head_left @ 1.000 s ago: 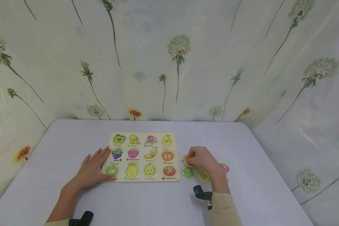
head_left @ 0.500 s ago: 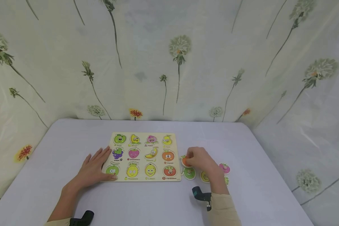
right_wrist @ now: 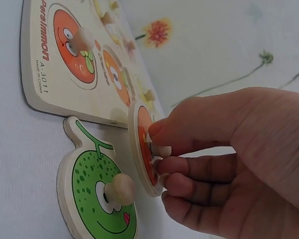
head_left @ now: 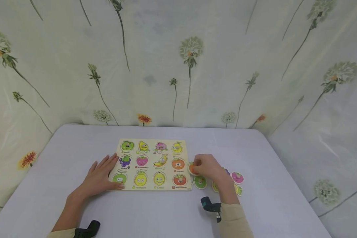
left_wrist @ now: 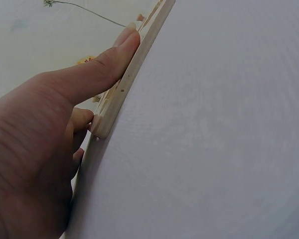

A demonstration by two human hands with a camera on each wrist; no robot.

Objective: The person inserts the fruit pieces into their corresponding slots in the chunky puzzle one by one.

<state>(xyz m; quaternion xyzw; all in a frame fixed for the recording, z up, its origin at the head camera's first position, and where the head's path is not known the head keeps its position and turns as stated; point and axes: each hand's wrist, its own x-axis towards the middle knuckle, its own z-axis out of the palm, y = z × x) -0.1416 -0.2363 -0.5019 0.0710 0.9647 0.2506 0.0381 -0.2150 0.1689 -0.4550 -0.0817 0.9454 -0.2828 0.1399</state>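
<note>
My left hand [head_left: 96, 177] rests at the left side of a pale wooden fruit puzzle board [head_left: 169, 175], fingers spread straight along its edge. Its thumb lies over the near edge, as the left wrist view also shows. My right hand [head_left: 209, 167] pinches the small wooden knob of an orange puzzle piece [right_wrist: 143, 119] between thumb and fingers. That piece is tipped on edge close beside the board's right side. A green melon-like piece [right_wrist: 89, 169] with its own knob lies just below it. On the board, a persimmon piece [right_wrist: 65, 40] has a knob, while the orange picture [right_wrist: 114, 74] has none.
Right of the board, partly behind my right forearm, lie more loose pieces: a pink one [head_left: 237, 177], a purple one [head_left: 227, 171], a yellow one [head_left: 215, 187] and a pineapple-like one [head_left: 239, 190]. A white cloth [head_left: 148, 215] covers the table; a dandelion-patterned curtain [head_left: 154, 66] hangs behind.
My right hand has moved slightly left with the orange piece, bringing it up to the board's right edge. More of the loose pieces now show past my forearm. My left hand stays on the board.
</note>
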